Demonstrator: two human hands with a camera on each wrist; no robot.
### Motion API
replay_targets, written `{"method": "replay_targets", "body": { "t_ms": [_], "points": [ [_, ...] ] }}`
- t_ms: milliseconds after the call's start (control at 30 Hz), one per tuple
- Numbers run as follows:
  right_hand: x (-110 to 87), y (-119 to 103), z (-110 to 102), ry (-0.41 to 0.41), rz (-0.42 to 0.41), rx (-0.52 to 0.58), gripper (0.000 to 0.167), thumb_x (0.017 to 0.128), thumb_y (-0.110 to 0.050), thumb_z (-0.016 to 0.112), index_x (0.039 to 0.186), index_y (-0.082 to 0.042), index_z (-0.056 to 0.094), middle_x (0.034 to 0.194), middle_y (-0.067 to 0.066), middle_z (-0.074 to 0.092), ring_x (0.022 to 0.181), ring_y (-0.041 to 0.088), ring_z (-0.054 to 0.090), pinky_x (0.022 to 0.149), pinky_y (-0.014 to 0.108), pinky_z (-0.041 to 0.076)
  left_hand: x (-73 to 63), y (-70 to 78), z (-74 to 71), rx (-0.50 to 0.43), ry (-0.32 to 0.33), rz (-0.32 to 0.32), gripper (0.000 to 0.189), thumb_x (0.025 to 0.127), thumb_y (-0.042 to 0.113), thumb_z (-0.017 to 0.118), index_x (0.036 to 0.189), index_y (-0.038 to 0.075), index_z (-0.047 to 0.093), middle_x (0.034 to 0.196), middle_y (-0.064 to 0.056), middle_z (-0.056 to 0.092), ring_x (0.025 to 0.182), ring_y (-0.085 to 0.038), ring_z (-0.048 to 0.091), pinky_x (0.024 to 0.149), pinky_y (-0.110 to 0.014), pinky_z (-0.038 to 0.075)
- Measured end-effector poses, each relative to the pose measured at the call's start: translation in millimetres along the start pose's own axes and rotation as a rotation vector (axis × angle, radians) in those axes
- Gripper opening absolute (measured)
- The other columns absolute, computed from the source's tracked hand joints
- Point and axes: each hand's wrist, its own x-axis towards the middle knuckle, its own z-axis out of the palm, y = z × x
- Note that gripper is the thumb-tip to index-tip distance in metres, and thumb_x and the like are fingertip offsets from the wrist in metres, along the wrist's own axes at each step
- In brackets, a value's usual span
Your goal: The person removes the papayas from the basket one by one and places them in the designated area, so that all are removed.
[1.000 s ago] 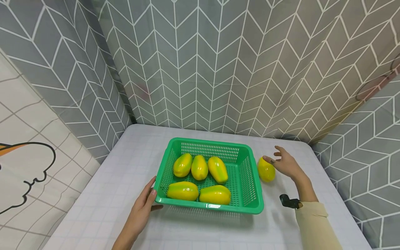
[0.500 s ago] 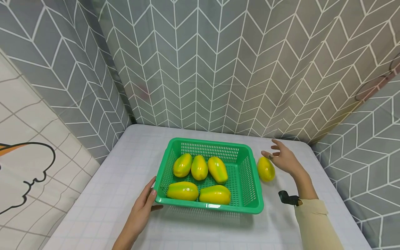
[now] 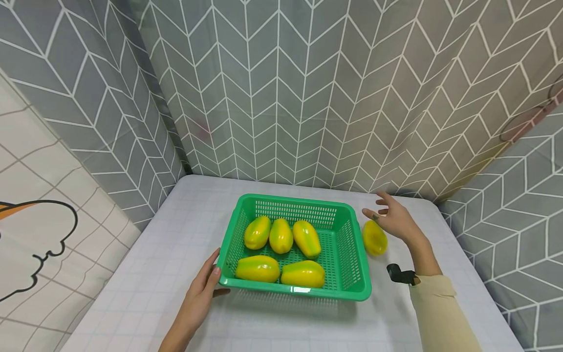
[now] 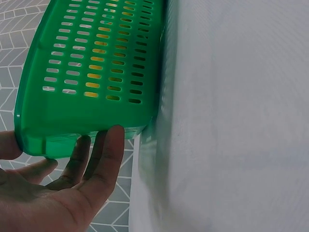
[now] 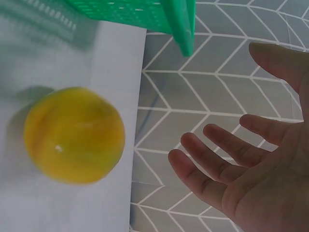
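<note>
Cupping the fruit (image 3: 375, 241) nearest the bench's (image 3: 445, 242) right edge should suit the spread, empty right grip (image 3: 396, 220); the left grip (image 3: 201, 289) holds the basket (image 3: 332, 294).

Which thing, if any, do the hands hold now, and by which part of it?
The left hand holds the green, rectangular, perforated plastic basket by its near left corner. The right hand holds nothing.

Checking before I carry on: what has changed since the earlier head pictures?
In the head view, the right hand has shifted slightly left and toward the far edge of the table; it holds nothing. Nothing was visibly grasped or released. The left hand still grips the green basket; the basket, five yellow fruits inside and loose fruit beside it kept their places.
</note>
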Motion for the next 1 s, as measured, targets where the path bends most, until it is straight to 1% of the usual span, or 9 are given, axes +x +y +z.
{"method": "replay_targets", "body": {
  "t_ms": [367,567,767,1000],
  "points": [
    [3.7,-12.0,3.3,-0.001,-0.054,0.029,0.088,0.104,-0.046,0.064,0.167,0.000,0.022,0.161,0.036,0.041,0.142,0.056,0.050,0.110,0.069,0.050,0.7,-0.9,0.1,0.001,0.000,0.013,0.059,0.115,0.044,0.040,0.169,0.023,0.027,0.140,-0.018,0.062,0.103,-0.012,0.070,0.088,-0.033,0.065],
    [6.4,-15.7,6.2,-0.009,-0.059,0.020,0.089,0.104,-0.046,0.064,0.167,-0.001,0.021,0.162,0.035,0.040,0.142,0.055,0.050,0.111,0.069,0.049,0.3,-0.9,0.4,-0.003,-0.002,0.018,0.059,0.116,0.043,0.040,0.169,0.023,0.026,0.141,-0.019,0.062,0.103,-0.011,0.070,0.087,-0.032,0.065],
    [7.2,-22.3,8.6,-0.005,-0.068,0.038,0.087,0.104,-0.043,0.066,0.167,-0.003,0.022,0.162,0.034,0.040,0.143,0.055,0.049,0.110,0.069,0.050,0.3,-0.5,0.8,-0.003,0.002,0.031,0.059,0.116,0.042,0.039,0.169,0.021,0.026,0.143,-0.020,0.062,0.102,-0.010,0.070,0.087,-0.033,0.065],
    [7.9,-30.2,13.0,0.001,-0.118,0.050,0.084,0.105,-0.041,0.066,0.167,-0.002,0.024,0.161,0.034,0.042,0.141,0.055,0.051,0.111,0.069,0.049,0.3,-0.6,1.2,0.005,0.005,0.034,0.059,0.116,0.042,0.039,0.169,0.021,0.026,0.145,-0.021,0.061,0.102,-0.010,0.071,0.087,-0.033,0.065]
  ]
}}
